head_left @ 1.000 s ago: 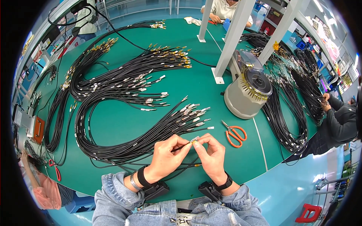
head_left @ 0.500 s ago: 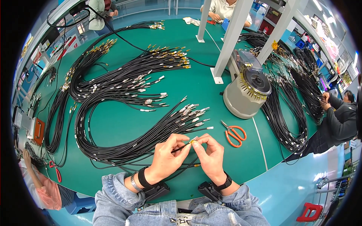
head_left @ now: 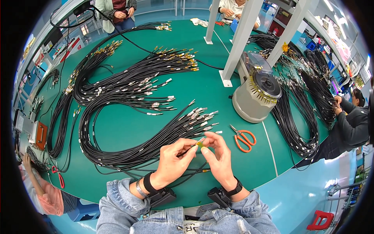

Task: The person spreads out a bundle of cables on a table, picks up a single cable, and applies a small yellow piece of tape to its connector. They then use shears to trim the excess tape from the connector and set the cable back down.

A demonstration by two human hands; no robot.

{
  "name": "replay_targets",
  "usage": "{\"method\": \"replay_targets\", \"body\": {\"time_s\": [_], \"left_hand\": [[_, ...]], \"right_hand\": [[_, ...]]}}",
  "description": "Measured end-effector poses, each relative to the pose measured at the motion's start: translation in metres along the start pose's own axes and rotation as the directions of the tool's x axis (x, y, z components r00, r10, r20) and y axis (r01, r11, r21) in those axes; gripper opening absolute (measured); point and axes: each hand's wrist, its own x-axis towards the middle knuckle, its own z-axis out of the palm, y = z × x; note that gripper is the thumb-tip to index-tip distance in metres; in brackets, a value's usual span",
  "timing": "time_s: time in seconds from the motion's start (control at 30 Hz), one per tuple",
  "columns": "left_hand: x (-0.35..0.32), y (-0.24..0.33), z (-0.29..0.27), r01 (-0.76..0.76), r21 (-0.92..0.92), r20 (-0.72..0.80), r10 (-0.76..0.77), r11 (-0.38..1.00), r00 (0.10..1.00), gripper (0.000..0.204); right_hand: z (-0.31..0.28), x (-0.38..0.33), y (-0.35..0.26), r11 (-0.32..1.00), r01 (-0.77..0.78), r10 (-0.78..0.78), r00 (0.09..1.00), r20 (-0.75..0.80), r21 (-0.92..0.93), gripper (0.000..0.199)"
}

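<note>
My left hand [head_left: 175, 158] pinches a black cable near its end, between thumb and forefinger. At that end sits a small yellow-green piece [head_left: 200, 144], perhaps tape or a label; it is too small to tell. Beside it my right hand [head_left: 220, 158] has its thumb and fingers apart, close to the cable end. Whether a fingertip still touches the piece is hard to see. Beyond my hands lies a thick bundle of black cables [head_left: 156, 145] with white-tagged ends, curving round on the left. Under my hands runs another loose cable with a yellow tip [head_left: 205, 170].
Orange-handled scissors [head_left: 245, 140] lie right of my hands on the green table [head_left: 202, 89]. Behind them stand a round grey machine [head_left: 253, 101] and metal posts [head_left: 242, 39]. More cable bundles [head_left: 136, 70] cover the left and right sides. Other people work around the table.
My right thumb and fingers have spread and drawn back slightly from the yellow-green piece. My left hand keeps its pinch on the cable.
</note>
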Motion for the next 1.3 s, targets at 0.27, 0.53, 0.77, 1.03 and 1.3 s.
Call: {"method": "replay_targets", "body": {"time_s": [0.27, 0.53, 0.77, 1.03, 1.3], "left_hand": [[-0.0002, -0.001, -0.0012, 0.024, -0.021, 0.034, -0.023, 0.999, 0.999, 0.013], [-0.0003, -0.0025, -0.0005, 0.118, -0.151, 0.049, -0.112, 0.981, 0.992, 0.012], [-0.0009, -0.0029, 0.0011, 0.126, -0.181, 0.049, -0.119, 0.975, 0.992, 0.011], [-0.0008, -0.0024, 0.0001, 0.123, -0.162, 0.061, -0.114, 0.979, 0.992, 0.011], [-0.0005, -0.002, -0.0008, 0.116, -0.144, 0.069, -0.107, 0.983, 0.992, 0.012]], "right_hand": [[-0.0052, 0.0053, 0.0026, 0.999, 0.018, -0.014, 0.991, 0.134, -0.034, 0.007], [0.0016, -0.0017, 0.0029, 0.992, 0.012, -0.023, 0.996, 0.088, 0.123, 0.006], [0.0014, -0.0007, 0.0071, 0.991, -0.017, 0.008, 0.997, 0.072, 0.133, 0.006], [0.0002, 0.0004, 0.0054, 0.994, -0.009, 0.0, 0.996, 0.088, 0.108, 0.006], [-0.0037, 0.0028, 0.0034, 0.997, 0.018, -0.027, 0.992, 0.125, 0.078, 0.004]]}}
